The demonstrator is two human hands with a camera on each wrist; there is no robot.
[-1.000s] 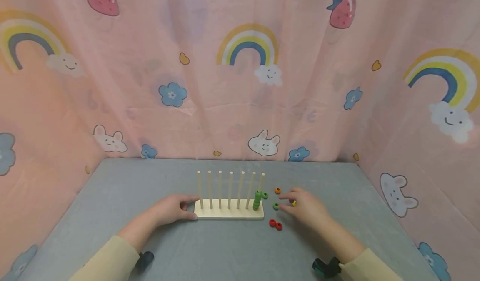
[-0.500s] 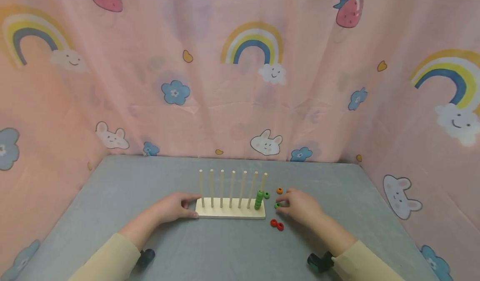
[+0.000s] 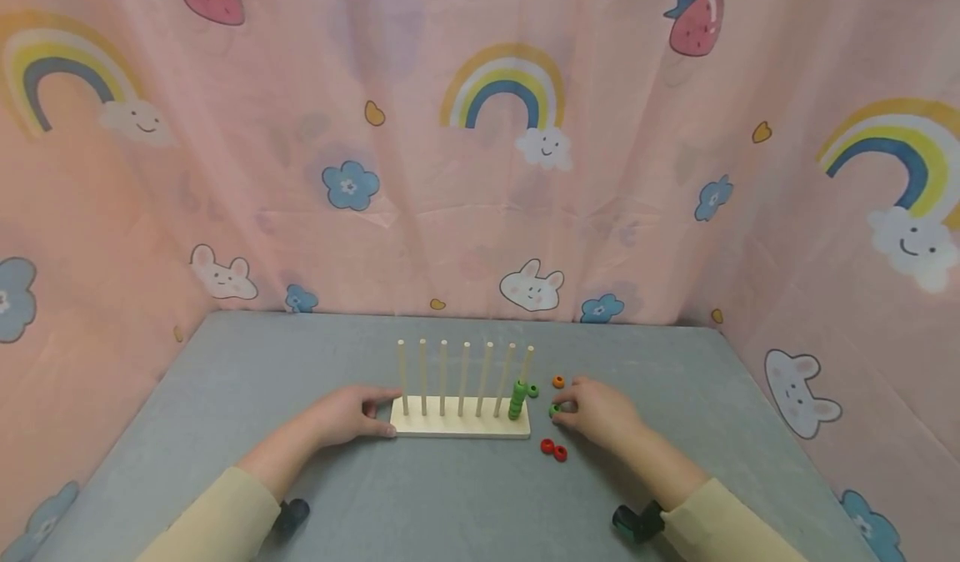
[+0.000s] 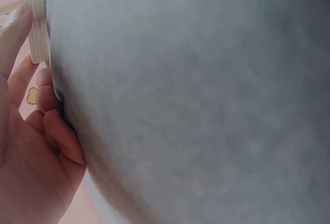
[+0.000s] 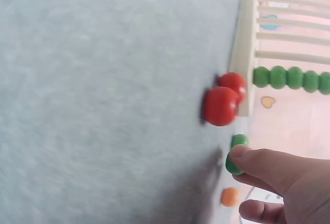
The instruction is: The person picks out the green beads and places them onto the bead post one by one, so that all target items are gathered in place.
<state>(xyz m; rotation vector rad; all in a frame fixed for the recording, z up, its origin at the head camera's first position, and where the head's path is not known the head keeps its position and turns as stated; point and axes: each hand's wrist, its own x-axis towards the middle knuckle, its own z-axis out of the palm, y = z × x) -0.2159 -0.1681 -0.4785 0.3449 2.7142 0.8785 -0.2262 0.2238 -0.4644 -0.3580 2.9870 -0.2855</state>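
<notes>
A pale wooden peg board (image 3: 461, 429) stands on the grey table with a row of several upright pegs. My left hand (image 3: 337, 416) grips its left end, thumb at the front corner and a finger at the back; the left wrist view shows the board's end (image 4: 37, 33) between them. Green beads (image 3: 517, 401) are stacked on the rightmost peg, the other pegs being bare. To the right, my right hand (image 3: 606, 412) pinches a green bead (image 5: 233, 165) between thumb and fingers, low at the table. Another green bead (image 3: 533, 391) lies beside the stack.
Two red beads (image 3: 553, 449) lie touching, just right of the board's front corner. An orange bead (image 3: 558, 382) sits behind the right fingers. Pink patterned curtain (image 3: 465, 228) encloses the table's back and sides. Dark wrist cameras (image 3: 637, 523) hang under both forearms.
My right hand has moved slightly left, and its thumb and fingers have come together on the green bead. A yellow bead seen under that hand earlier is now hidden. The left hand keeps its grip.
</notes>
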